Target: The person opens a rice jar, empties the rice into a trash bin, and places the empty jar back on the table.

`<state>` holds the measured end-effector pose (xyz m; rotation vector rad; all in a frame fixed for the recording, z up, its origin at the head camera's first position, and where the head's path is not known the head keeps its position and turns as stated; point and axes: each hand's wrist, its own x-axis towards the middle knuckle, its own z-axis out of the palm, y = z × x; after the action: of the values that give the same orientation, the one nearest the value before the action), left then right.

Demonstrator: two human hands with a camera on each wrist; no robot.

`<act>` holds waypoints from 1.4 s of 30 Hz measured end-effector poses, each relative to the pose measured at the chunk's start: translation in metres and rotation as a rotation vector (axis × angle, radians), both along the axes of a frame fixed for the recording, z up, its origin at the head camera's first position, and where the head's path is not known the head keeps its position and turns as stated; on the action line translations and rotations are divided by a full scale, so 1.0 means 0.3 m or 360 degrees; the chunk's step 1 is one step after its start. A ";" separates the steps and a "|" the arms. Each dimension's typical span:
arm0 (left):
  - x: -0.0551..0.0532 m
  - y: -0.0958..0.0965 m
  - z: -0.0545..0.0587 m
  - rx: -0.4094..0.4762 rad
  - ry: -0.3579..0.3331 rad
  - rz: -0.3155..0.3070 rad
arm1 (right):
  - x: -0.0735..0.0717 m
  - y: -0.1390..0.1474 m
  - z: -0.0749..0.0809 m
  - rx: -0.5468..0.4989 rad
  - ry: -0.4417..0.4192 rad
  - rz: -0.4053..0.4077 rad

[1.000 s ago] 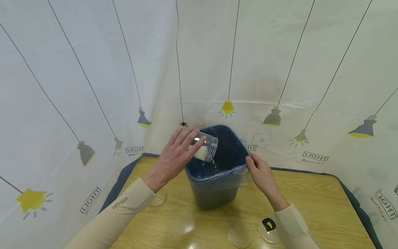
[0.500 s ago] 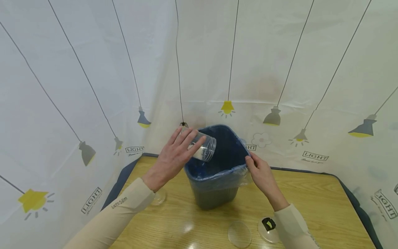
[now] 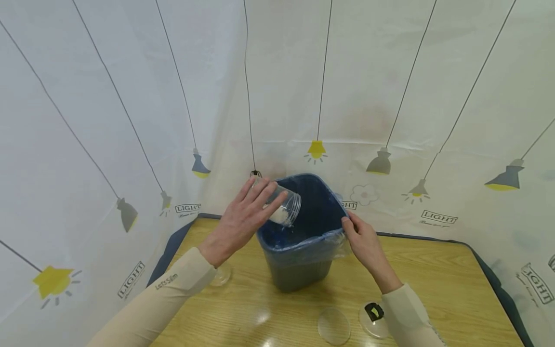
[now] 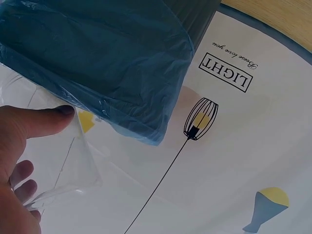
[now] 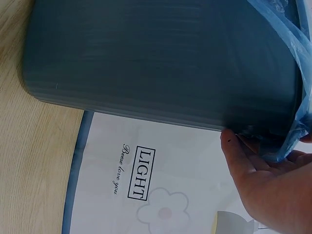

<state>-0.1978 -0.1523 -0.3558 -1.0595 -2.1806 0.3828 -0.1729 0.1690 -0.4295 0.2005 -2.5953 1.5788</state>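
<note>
My left hand [image 3: 244,217] grips a clear jar [image 3: 291,207], tilted with its ridged mouth over the bin's opening. White grainy stuff lies in the jar's lower side near the mouth, and a few specks show below it. In the left wrist view the thumb presses the clear jar [image 4: 80,170] beside the blue liner. The grey-blue bin [image 3: 299,274] stands on the table, lined with a blue plastic bag [image 3: 303,253] folded over its rim. My right hand [image 3: 366,243] pinches the bin's rim and bag at the right corner; some of its fingers are hidden behind.
A clear round disc [image 3: 334,326] lies on the wooden table [image 3: 243,313] near the front. Right of it is another clear round piece [image 3: 372,328] with a black-and-green patch. A third clear round piece [image 3: 222,274] sits by the left wrist. Lamp-printed sheeting [image 3: 277,96] hangs behind.
The jar's tilt rocks slightly, and the white stuff shifts back and then toward the mouth again. Less of it shows than a second ago. My right hand stays on the rim.
</note>
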 end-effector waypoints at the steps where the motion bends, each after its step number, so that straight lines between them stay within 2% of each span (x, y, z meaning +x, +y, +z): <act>1: 0.000 0.000 0.000 -0.0007 0.0003 0.0003 | 0.000 -0.001 0.001 0.0001 -0.0002 0.0000; 10: -0.003 0.002 0.005 -0.0083 0.0032 0.0003 | 0.002 -0.003 0.004 0.0004 -0.0015 -0.0002; 18: 0.001 0.008 0.029 -0.0249 0.0017 0.0072 | -0.001 -0.002 0.002 -0.0006 -0.0014 -0.0002; 29: -0.002 0.029 0.057 -0.0433 0.0086 0.0140 | -0.002 -0.001 0.000 0.0008 -0.0005 -0.0012; 36: 0.012 0.032 0.062 -0.0562 0.0078 0.0267 | 0.002 -0.002 0.003 0.0006 -0.0024 -0.0006; 42: 0.011 0.033 0.059 -0.0532 0.0075 0.0183 | 0.003 -0.005 0.005 0.0013 -0.0015 -0.0025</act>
<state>-0.1944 -0.1423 -0.3380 -1.0877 -2.1886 0.8392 -0.1720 0.1676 -0.4281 0.1733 -2.6043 1.5681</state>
